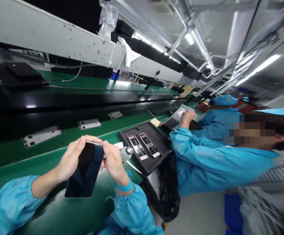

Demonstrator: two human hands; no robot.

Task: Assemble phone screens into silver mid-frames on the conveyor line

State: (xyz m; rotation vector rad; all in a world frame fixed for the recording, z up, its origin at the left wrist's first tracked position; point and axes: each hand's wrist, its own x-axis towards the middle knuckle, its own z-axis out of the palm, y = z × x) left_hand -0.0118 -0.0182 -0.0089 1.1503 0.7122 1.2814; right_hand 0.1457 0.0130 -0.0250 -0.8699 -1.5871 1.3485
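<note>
A dark panel (84,176) is held over the green worktop (53,209), its far end grasped at one corner by the left grip (69,158) and at the other by the right grip (114,161); its near edge is left free. Room on the right is narrowed by a capped bottle (126,154), just beside the right grip, and by a black tray (161,133) in which two phone bodies (137,147) are laid side by side. Beyond the hands, three metal plates (41,136) are spaced well apart.
</note>
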